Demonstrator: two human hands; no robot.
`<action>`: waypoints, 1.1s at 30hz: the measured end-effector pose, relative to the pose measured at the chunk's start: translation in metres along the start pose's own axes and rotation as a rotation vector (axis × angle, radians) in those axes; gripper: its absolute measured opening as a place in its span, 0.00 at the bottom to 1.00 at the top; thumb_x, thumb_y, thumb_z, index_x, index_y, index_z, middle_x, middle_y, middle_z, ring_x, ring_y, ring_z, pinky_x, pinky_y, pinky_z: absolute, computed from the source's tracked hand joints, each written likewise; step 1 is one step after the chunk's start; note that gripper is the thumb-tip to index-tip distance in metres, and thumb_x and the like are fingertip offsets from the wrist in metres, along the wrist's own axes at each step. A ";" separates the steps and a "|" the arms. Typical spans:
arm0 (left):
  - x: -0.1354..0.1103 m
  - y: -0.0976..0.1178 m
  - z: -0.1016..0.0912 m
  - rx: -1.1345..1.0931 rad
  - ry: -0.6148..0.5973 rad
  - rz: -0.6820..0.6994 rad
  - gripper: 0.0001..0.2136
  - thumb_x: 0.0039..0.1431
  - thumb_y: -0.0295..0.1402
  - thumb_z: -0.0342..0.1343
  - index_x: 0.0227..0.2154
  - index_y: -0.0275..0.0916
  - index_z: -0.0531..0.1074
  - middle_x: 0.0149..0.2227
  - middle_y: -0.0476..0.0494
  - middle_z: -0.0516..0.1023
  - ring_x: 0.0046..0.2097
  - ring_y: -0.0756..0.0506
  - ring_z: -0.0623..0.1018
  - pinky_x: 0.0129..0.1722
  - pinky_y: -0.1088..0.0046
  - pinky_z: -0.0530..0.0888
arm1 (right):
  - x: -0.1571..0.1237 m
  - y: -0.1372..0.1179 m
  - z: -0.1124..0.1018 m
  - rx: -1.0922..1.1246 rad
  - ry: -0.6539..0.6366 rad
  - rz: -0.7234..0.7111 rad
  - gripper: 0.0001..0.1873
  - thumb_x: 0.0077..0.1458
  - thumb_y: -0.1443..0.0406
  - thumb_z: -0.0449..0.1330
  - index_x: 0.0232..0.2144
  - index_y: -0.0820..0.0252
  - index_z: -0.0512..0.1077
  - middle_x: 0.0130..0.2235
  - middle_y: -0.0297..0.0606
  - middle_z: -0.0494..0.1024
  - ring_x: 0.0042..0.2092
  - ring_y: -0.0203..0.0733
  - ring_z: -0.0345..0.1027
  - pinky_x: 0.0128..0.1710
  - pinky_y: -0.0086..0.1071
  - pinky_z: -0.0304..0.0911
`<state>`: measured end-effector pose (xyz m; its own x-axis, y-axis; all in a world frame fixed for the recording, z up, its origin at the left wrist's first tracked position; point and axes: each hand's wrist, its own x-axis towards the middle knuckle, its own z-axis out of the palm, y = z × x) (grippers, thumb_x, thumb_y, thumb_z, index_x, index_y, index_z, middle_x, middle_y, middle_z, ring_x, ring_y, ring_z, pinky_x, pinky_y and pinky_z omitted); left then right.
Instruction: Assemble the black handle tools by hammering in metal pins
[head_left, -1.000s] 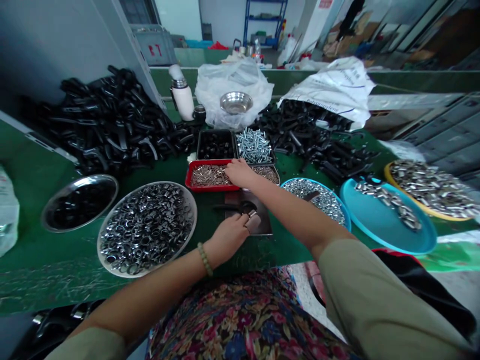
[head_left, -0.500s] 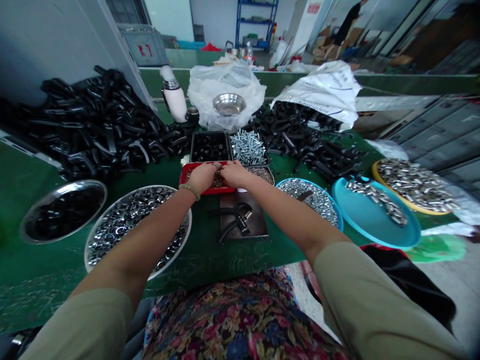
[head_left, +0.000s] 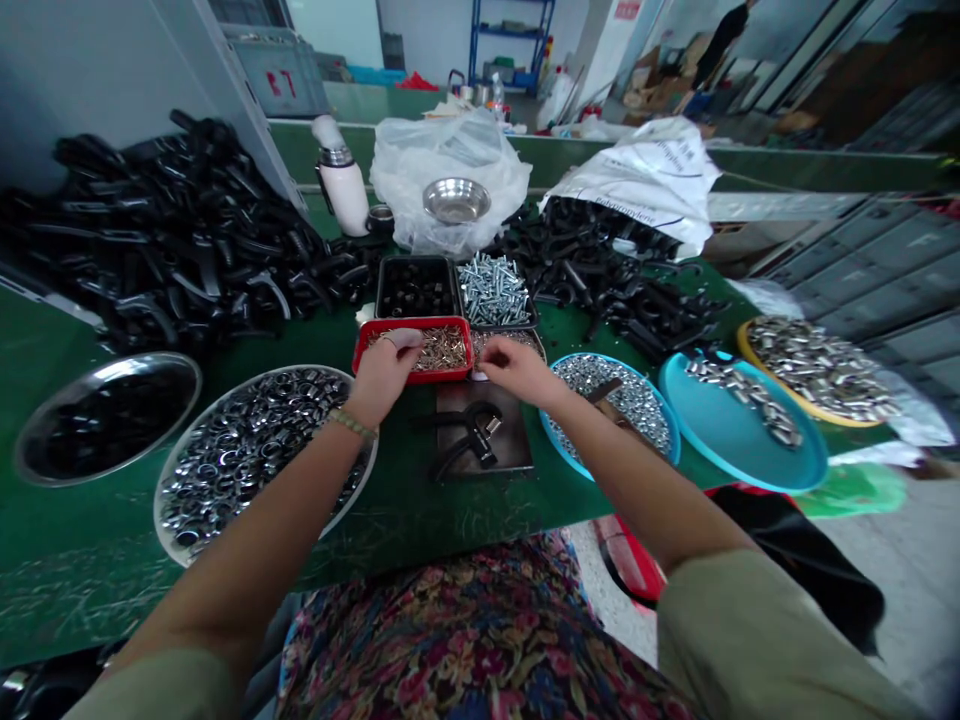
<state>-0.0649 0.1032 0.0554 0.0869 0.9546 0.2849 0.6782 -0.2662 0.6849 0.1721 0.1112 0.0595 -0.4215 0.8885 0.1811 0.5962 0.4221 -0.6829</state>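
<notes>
My left hand point(head_left: 386, 368) rests on the near left rim of a red tray point(head_left: 415, 376) filled with small brassy metal parts, its fingers curled over the parts. My right hand point(head_left: 517, 368) hovers just right of that tray with fingers pinched together; what they hold is too small to make out. Below both hands a black handle-shaped part point(head_left: 461, 440) lies on a dark metal plate point(head_left: 517, 455).
A round steel dish of silver rings point(head_left: 247, 450) sits left, a dark steel bowl point(head_left: 105, 415) further left. Trays of black caps point(head_left: 416, 288) and screws point(head_left: 493, 290) stand behind. Blue plates point(head_left: 742, 430) of metal parts lie right. Black handle piles point(head_left: 172, 240) fill the back.
My left hand rose from the dark plate to the red tray. My right hand drew back from the tray toward me and to the right, fingers pinched.
</notes>
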 end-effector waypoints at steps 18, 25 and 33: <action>-0.076 0.038 0.055 -0.069 -0.211 -0.003 0.08 0.60 0.29 0.54 0.40 0.40 0.75 0.41 0.46 0.79 0.45 0.46 0.76 0.51 0.67 0.72 | -0.081 0.026 0.016 -0.190 -0.001 -0.007 0.06 0.60 0.66 0.54 0.33 0.61 0.69 0.35 0.39 0.73 0.38 0.40 0.66 0.39 0.32 0.61; -0.074 0.040 0.053 0.030 -0.245 0.044 0.09 0.61 0.29 0.53 0.42 0.39 0.75 0.43 0.45 0.78 0.47 0.45 0.74 0.52 0.67 0.70 | -0.093 0.017 0.012 -0.632 -0.139 -0.193 0.14 0.65 0.64 0.48 0.45 0.61 0.72 0.41 0.45 0.75 0.43 0.46 0.65 0.43 0.37 0.58; -0.074 0.037 0.055 0.305 -0.303 0.298 0.11 0.64 0.31 0.48 0.45 0.41 0.73 0.41 0.42 0.77 0.47 0.43 0.72 0.53 0.63 0.68 | -0.170 0.061 -0.069 -0.940 0.076 0.450 0.19 0.60 0.58 0.54 0.49 0.64 0.69 0.44 0.53 0.75 0.48 0.59 0.66 0.43 0.47 0.62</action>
<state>-0.0058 0.0297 0.0228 0.4855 0.8511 0.1997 0.7693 -0.5244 0.3648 0.3269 -0.0017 0.0359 -0.0041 0.9936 0.1126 0.9925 -0.0097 0.1218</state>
